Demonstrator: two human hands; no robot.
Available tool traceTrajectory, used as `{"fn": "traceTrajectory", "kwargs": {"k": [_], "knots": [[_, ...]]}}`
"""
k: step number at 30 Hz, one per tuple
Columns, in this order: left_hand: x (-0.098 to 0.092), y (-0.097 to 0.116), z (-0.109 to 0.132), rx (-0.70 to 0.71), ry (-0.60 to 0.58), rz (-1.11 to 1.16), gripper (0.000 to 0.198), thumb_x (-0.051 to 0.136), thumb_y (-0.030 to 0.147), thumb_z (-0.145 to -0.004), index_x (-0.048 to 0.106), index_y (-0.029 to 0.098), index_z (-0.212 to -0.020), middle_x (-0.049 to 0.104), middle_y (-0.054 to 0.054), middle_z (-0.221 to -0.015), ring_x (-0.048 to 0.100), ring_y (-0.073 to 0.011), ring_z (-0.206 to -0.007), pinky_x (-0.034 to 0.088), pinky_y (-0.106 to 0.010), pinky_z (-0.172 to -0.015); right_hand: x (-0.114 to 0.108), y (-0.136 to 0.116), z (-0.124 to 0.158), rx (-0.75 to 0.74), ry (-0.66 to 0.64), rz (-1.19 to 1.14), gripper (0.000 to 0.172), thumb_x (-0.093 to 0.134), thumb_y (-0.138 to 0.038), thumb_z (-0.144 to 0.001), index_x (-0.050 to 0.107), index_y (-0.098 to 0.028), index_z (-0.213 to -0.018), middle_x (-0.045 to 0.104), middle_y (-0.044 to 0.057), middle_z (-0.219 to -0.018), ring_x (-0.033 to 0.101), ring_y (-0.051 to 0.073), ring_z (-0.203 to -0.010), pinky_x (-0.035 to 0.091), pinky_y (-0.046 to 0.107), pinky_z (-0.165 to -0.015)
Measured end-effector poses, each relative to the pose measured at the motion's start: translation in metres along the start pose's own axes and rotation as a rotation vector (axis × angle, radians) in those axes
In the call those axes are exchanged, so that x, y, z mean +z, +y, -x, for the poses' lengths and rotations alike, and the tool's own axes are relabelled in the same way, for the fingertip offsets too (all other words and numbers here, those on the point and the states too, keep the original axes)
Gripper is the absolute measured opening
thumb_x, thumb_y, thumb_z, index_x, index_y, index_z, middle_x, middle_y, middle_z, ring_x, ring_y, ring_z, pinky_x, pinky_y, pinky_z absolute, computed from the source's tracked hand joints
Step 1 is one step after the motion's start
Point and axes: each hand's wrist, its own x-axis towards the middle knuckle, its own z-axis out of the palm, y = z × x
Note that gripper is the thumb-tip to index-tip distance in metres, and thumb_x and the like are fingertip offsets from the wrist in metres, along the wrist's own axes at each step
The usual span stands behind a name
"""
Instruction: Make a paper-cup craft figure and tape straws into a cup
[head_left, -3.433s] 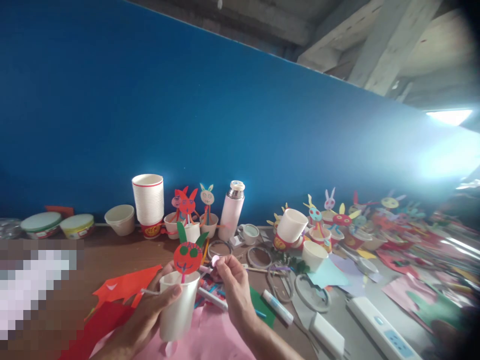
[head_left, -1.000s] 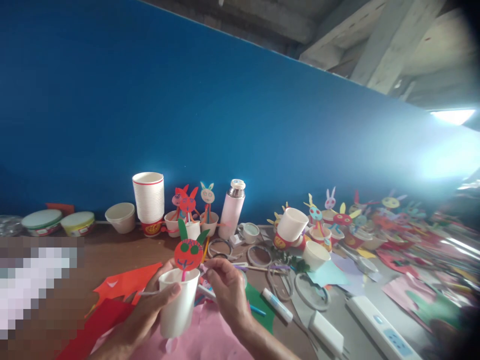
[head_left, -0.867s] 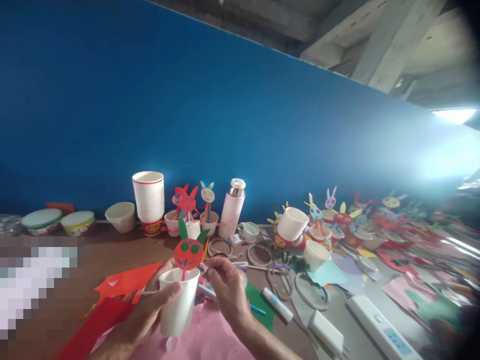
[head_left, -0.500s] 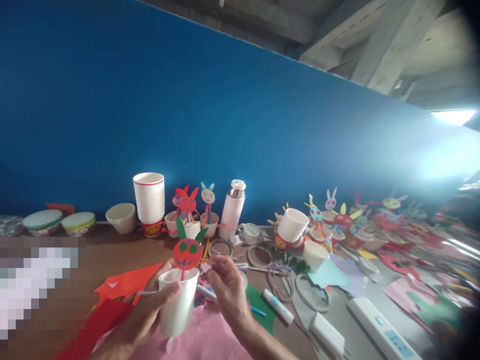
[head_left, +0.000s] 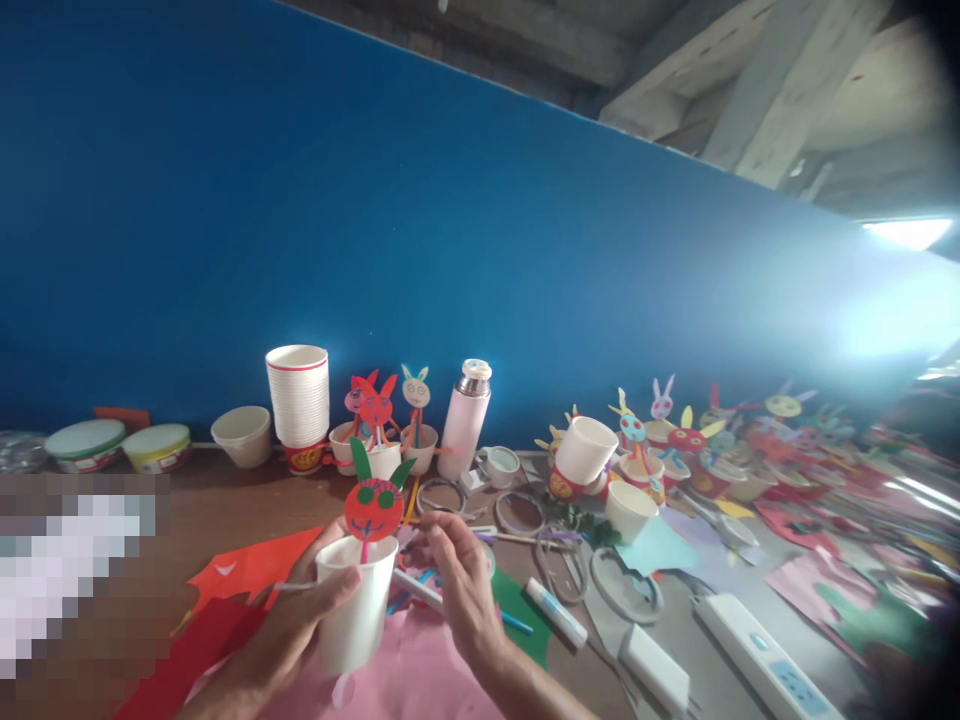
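My left hand (head_left: 319,600) is wrapped around a white paper cup (head_left: 352,610), held upright over the pink paper (head_left: 427,665). From the cup's mouth rises a red paper face (head_left: 373,508) with green ears, green eyes and a drawn mouth, on a pink stem. A white strip (head_left: 292,585) sticks out to the cup's left. Right of the cup, my right hand (head_left: 461,570) has its thumb and forefinger drawn together near a small pink paper piece (head_left: 407,537), which is hard to make out and seems pinched at the fingertips.
Stacked paper cups (head_left: 298,400), a pink thermos (head_left: 463,420) and rabbit-faced cups (head_left: 381,455) line the blue wall. To the right lie tape rings (head_left: 626,587), a glue stick (head_left: 556,612), a white adapter (head_left: 654,670) and a power strip (head_left: 765,655). Orange paper (head_left: 259,570) lies left.
My right hand's thumb has shifted up toward the forefinger, and the pink piece shows less plainly. My left hand and the cup stay almost in place.
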Motion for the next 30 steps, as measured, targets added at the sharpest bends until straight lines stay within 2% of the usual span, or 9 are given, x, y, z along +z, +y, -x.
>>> {"fn": "traceTrajectory", "kwargs": {"k": [4, 8, 9, 11, 13, 16, 20, 25, 30], "knots": [[-0.001, 0.001, 0.001, -0.028, 0.021, -0.072, 0.082, 0.076, 0.037, -0.057, 0.038, 0.026, -0.130, 0.075, -0.003, -0.081, 0.069, -0.0270, -0.069, 0.054, -0.031, -0.055, -0.002, 0.004, -0.003, 0.043, -0.015, -0.047, 0.025, 0.046, -0.040, -0.088, 0.056, -0.018, -0.086, 0.062, 0.002, -0.071, 0.058, 0.014, -0.061, 0.047, 0.024, -0.058], [-0.011, 0.003, -0.007, -0.018, -0.171, -0.008, 0.082, 0.073, 0.037, -0.062, 0.033, 0.028, -0.133, 0.072, -0.006, -0.099, 0.065, -0.0309, -0.090, 0.054, -0.038, -0.072, -0.005, 0.004, -0.009, 0.005, 0.005, -0.012, 0.022, 0.049, -0.038, -0.086, 0.056, -0.017, -0.086, 0.061, 0.001, -0.069, 0.055, 0.012, -0.057, 0.045, 0.023, -0.058], [-0.015, 0.003, -0.010, -0.016, -0.172, -0.004, 0.081, 0.072, 0.037, -0.063, 0.033, 0.028, -0.133, 0.072, -0.006, -0.100, 0.066, -0.0312, -0.089, 0.054, -0.039, -0.070, -0.007, 0.004, -0.010, -0.013, 0.011, 0.011, 0.021, 0.049, -0.036, -0.086, 0.057, -0.016, -0.086, 0.061, 0.000, -0.069, 0.055, 0.011, -0.056, 0.045, 0.022, -0.058], [-0.025, 0.005, -0.016, -0.011, -0.114, 0.001, 0.079, 0.073, 0.038, -0.062, 0.036, 0.029, -0.132, 0.073, -0.006, -0.095, 0.068, -0.0307, -0.078, 0.056, -0.039, -0.060, -0.009, 0.005, -0.012, -0.036, 0.018, 0.102, 0.019, 0.049, -0.033, -0.086, 0.058, -0.016, -0.085, 0.060, 0.000, -0.067, 0.054, 0.011, -0.056, 0.043, 0.021, -0.057], [-0.035, 0.008, -0.022, 0.013, -0.073, 0.013, 0.074, 0.072, 0.038, -0.063, 0.040, 0.027, -0.129, 0.074, -0.006, -0.092, 0.068, -0.0301, -0.077, 0.056, -0.036, -0.057, -0.011, 0.008, -0.013, -0.060, 0.019, 0.265, 0.017, 0.049, -0.028, -0.085, 0.061, -0.016, -0.083, 0.060, 0.000, -0.066, 0.054, 0.012, -0.059, 0.042, 0.020, -0.056], [-0.048, 0.012, -0.030, 0.044, -0.065, -0.011, 0.061, 0.068, 0.038, -0.068, 0.048, 0.025, -0.124, 0.074, -0.006, -0.091, 0.068, -0.0292, -0.081, 0.055, -0.031, -0.056, -0.012, 0.014, -0.013, -0.167, -0.001, 0.527, 0.017, 0.049, -0.021, -0.084, 0.065, -0.018, -0.082, 0.062, 0.001, -0.073, 0.056, 0.013, -0.067, 0.041, 0.021, -0.063], [-0.059, 0.022, -0.039, 0.124, 0.018, -0.063, 0.059, 0.071, 0.039, -0.064, 0.054, 0.026, -0.118, 0.075, -0.005, -0.088, 0.067, -0.0308, -0.085, 0.057, -0.034, -0.063, -0.013, 0.016, -0.009, -0.323, -0.064, 0.753, 0.018, 0.051, -0.012, -0.082, 0.067, -0.021, -0.085, 0.062, 0.000, -0.078, 0.056, 0.013, -0.074, 0.038, 0.023, -0.069], [-0.061, 0.036, -0.042, 0.176, 0.042, -0.039, 0.062, 0.072, 0.037, -0.064, 0.050, 0.028, -0.121, 0.074, -0.007, -0.093, 0.065, -0.0319, -0.092, 0.057, -0.038, -0.067, -0.007, 0.011, -0.004, -0.375, -0.127, 0.884, 0.018, 0.053, -0.008, -0.080, 0.065, -0.021, -0.083, 0.063, -0.001, -0.080, 0.055, 0.013, -0.077, 0.036, 0.023, -0.071], [-0.062, 0.036, -0.039, 0.179, 0.012, -0.058, 0.061, 0.070, 0.036, -0.067, 0.047, 0.029, -0.124, 0.072, -0.007, -0.098, 0.063, -0.0320, -0.097, 0.056, -0.037, -0.066, 0.002, 0.009, -0.003, -0.303, -0.177, 0.870, 0.018, 0.052, -0.009, -0.081, 0.065, -0.020, -0.081, 0.063, -0.002, -0.076, 0.056, 0.011, -0.070, 0.037, 0.020, -0.065]]}}
